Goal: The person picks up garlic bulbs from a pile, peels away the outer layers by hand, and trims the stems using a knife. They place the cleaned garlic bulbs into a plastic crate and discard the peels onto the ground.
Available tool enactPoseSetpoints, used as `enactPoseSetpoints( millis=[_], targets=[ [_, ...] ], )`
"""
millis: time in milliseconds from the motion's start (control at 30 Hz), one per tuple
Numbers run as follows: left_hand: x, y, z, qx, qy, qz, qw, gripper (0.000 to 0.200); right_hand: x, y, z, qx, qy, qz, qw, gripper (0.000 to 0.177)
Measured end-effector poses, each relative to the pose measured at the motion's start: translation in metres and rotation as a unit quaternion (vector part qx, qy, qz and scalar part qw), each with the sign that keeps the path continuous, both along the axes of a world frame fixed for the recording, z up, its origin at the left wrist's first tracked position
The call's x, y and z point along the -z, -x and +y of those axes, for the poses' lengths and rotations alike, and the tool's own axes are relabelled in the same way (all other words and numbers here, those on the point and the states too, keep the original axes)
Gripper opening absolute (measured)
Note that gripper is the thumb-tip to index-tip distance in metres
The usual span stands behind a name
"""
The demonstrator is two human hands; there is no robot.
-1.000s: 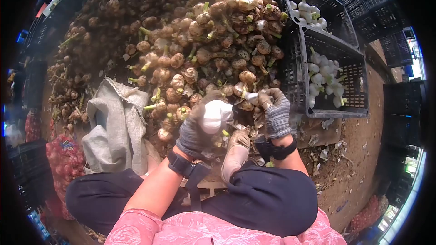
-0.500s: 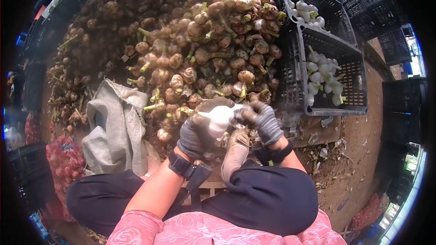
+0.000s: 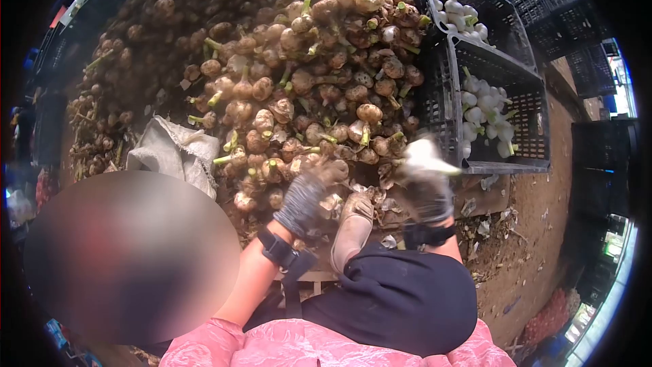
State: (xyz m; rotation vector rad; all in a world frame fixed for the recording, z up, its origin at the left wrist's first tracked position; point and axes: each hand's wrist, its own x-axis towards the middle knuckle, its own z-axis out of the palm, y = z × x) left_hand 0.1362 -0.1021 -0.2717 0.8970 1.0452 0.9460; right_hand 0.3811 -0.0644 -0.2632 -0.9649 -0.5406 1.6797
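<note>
My right hand (image 3: 424,194), in a grey work glove, grips a clean white garlic bulb (image 3: 424,154) with a short stem; both are smeared by motion. It is just left of the front corner of the near black crate (image 3: 499,165), where white garlic bulbs (image 3: 483,105) lie. My left hand (image 3: 309,191), gloved too, reaches to the near edge of a large heap of unpeeled, soil-brown garlic (image 3: 299,85). Its blurred fingers do not show whether they hold anything.
A second black crate (image 3: 506,27) with white garlic stands behind the near one. Stacked crates (image 3: 547,0) rise at the far right. Left of the heap lies a pale woven sack (image 3: 173,146). Peeled skins (image 3: 483,229) litter the ground, and a shoe (image 3: 356,211) is between my hands.
My right hand has carried the white garlic bulb right, toward the near crate. My left hand has let go of it and moved slightly right. A blurred oval now covers the lower left.
</note>
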Motion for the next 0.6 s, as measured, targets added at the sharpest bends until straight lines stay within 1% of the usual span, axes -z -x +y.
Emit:
enactPoseSetpoints(
  millis=[33, 67, 100, 133, 167, 200, 233, 267, 300, 333, 367, 400, 433, 467, 500, 533, 567, 600],
  targets=[
    [0.000, 0.006, -0.002, -0.004, 0.034, 0.015, 0.999, 0.018, 0.002, -0.033, 0.008, -0.100, 0.049, 0.395, 0.912, 0.059],
    [0.000, 0.009, -0.002, -0.006, 0.065, 0.029, 0.997, 0.018, -0.029, -0.017, 0.008, 0.047, -0.076, 0.251, 0.964, 0.070],
    [0.007, 0.008, -0.004, -0.002, 0.062, 0.028, 0.998, 0.018, -0.027, -0.016, 0.016, 0.010, -0.105, 0.265, 0.958, 0.073],
    [0.021, 0.005, -0.009, -0.027, 0.133, 0.003, 0.991, 0.018, -0.025, -0.016, 0.026, -0.028, -0.135, 0.277, 0.951, 0.077],
    [0.028, 0.003, -0.012, -0.053, 0.203, -0.021, 0.977, 0.018, -0.031, -0.002, 0.029, -0.048, -0.101, 0.144, 0.983, 0.069],
    [0.018, -0.003, -0.010, -0.032, 0.210, -0.005, 0.977, 0.018, -0.041, 0.022, 0.040, -0.079, -0.032, -0.114, 0.990, 0.058],
    [0.017, -0.004, -0.011, -0.012, 0.218, 0.006, 0.976, 0.017, -0.013, 0.035, 0.043, -0.143, -0.133, -0.351, 0.916, 0.042],
    [0.016, -0.003, -0.012, 0.008, 0.226, 0.018, 0.974, 0.017, 0.007, 0.054, 0.046, -0.156, -0.284, -0.476, 0.818, 0.031],
    [0.017, -0.001, -0.013, 0.007, 0.226, 0.020, 0.974, 0.017, 0.016, 0.070, 0.054, -0.171, -0.426, -0.614, 0.642, 0.029],
    [0.017, 0.001, -0.014, 0.025, 0.215, 0.039, 0.975, 0.019, 0.025, 0.088, 0.065, -0.263, -0.439, -0.686, 0.517, 0.022],
    [0.017, 0.001, -0.011, 0.046, 0.201, 0.057, 0.977, 0.021, 0.040, 0.099, 0.069, -0.319, -0.462, -0.728, 0.394, 0.027],
    [0.007, 0.000, -0.009, 0.029, 0.143, 0.094, 0.985, 0.025, 0.059, 0.106, 0.071, -0.337, -0.450, -0.736, 0.378, 0.026],
    [0.004, 0.001, -0.007, 0.030, 0.130, 0.122, 0.983, 0.027, 0.079, 0.116, 0.077, -0.408, -0.347, -0.745, 0.397, 0.027],
    [0.004, 0.004, -0.006, 0.033, 0.115, 0.149, 0.982, 0.029, 0.075, 0.117, 0.078, -0.417, -0.350, -0.746, 0.385, 0.028],
    [0.014, 0.010, -0.011, 0.034, 0.077, 0.162, 0.983, 0.029, 0.073, 0.118, 0.082, -0.429, -0.328, -0.749, 0.384, 0.029],
    [0.023, 0.010, -0.011, 0.034, 0.039, 0.174, 0.983, 0.030, 0.049, 0.118, 0.086, -0.470, -0.310, -0.738, 0.372, 0.031],
    [-0.004, 0.005, -0.002, -0.035, 0.249, 0.016, 0.968, 0.031, 0.063, 0.120, 0.087, -0.454, -0.310, -0.752, 0.363, 0.032],
    [-0.004, 0.006, -0.003, -0.056, 0.245, 0.003, 0.968, 0.028, 0.059, 0.122, 0.089, -0.439, -0.313, -0.764, 0.355, 0.033]
  ],
)
